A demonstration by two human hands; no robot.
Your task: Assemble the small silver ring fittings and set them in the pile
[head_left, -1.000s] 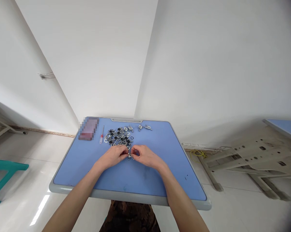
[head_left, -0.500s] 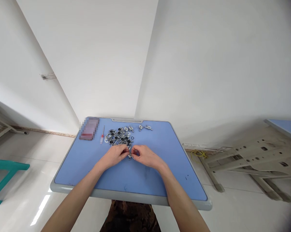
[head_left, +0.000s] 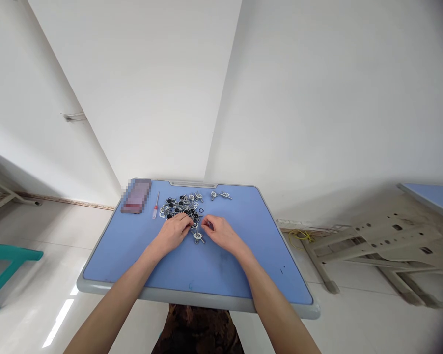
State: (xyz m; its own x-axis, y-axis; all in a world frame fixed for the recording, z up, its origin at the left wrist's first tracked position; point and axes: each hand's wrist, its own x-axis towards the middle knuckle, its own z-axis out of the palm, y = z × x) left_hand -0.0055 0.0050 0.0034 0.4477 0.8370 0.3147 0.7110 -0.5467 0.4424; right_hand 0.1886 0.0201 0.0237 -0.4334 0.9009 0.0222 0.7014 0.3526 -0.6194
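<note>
Flanged metal fitting: the small fitting [head_left: 197, 236] lies on the blue desk [head_left: 221, 280], just toward you from the gap between your hands, at the near edge of the pile; whether it touches the next part, you cannot confirm from this view.
Left hand: your left hand [head_left: 174, 230] is palm down over the pile's near side, fingers curled, thumb close to them; whether anything is pinched there, cannot tell.
Right hand: your right hand [head_left: 221, 232] is just right of the pile, thumb and fingers bent toward each other; the tips are too small to show whether they grip a part.
Fitting, handling: judged light, stiff and hard, with smooth metal that may slip if oily; fragility appears low, though the thin projecting pin could bend.
Fitting, hold: best taken by the flange edges between thumb and forefinger, clear of the pin.
Parts pile: metal parts with black discs [head_left: 180, 206] lie heaped and overlapping; expect them to snag one another.
Black ring: one ring [head_left: 201, 210] lies beside the pile's right side; judged light, probably rubbery.
Screwdriver: the clear-and-red screwdriver [head_left: 155, 210] lies left of the pile, apart from both hands.
</note>
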